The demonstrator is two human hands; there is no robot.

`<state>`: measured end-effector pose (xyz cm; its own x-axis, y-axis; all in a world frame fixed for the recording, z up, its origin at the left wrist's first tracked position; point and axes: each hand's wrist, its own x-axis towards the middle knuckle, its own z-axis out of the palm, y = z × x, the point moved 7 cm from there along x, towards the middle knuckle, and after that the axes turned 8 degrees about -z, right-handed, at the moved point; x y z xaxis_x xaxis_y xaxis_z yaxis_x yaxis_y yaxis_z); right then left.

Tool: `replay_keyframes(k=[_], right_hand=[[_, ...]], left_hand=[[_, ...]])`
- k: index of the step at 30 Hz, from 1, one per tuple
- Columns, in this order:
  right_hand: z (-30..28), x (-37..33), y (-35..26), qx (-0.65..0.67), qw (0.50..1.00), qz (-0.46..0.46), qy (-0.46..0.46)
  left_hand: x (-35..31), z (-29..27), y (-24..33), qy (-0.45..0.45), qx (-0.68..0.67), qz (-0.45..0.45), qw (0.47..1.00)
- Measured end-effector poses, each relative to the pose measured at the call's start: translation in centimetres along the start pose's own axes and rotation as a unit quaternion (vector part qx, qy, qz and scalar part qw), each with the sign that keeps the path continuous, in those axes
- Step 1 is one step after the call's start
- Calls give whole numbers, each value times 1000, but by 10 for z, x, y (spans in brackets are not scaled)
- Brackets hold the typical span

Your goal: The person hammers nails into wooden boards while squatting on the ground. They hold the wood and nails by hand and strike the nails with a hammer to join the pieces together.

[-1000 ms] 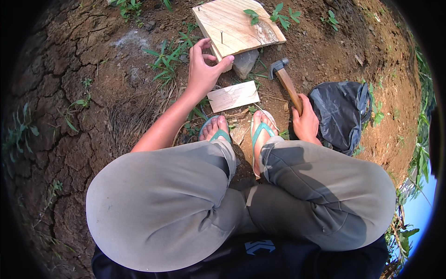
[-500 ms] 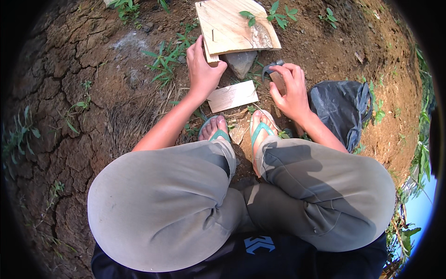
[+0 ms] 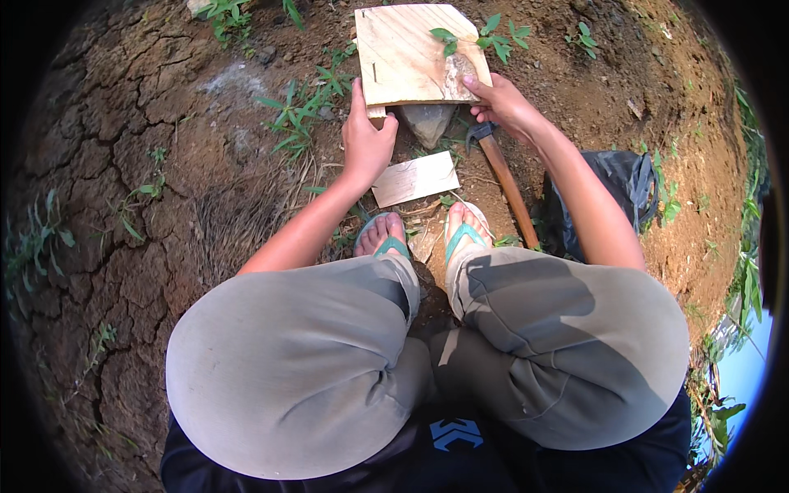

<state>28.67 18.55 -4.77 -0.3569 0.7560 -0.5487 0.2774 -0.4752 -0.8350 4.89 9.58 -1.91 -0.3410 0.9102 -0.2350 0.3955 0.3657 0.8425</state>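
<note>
A pale wooden board (image 3: 415,53) with two nails standing along its left edge rests over a grey stone (image 3: 428,123). My left hand (image 3: 367,141) grips the board's near left corner, where a smaller wood piece (image 3: 376,112) shows underneath. At the near right corner my right hand (image 3: 503,105) pinches the board, thumb on top and fingers below. A hammer (image 3: 509,177) with a wooden handle lies on the soil just below my right hand, its dark head toward the stone. Between the stone and my feet lies a small rectangular wood piece (image 3: 415,178).
A black plastic bag (image 3: 612,197) sits on the ground to the right, beside my forearm. Green plants (image 3: 300,111) grow left of the board, and leafy stems overhang its right side. My sandalled feet (image 3: 385,234) are close to the small wood piece. Cracked soil spreads out at left.
My right hand has let go of the hammer, now lying on the ground, and has moved up to grip the board's right corner. The board has turned slightly; my left hand still holds its left side.
</note>
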Motion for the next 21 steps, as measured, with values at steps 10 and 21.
replay_keyframes(k=[10, 21], right_hand=[[10, -10, -5, 21, 999, -38, 23], [42, -50, -12, 84, 992, -85, 46]], left_hand=[[0, -3, -5, 6, -43, -2, 999], [-39, -47, 10, 60, -45, -3, 997]])
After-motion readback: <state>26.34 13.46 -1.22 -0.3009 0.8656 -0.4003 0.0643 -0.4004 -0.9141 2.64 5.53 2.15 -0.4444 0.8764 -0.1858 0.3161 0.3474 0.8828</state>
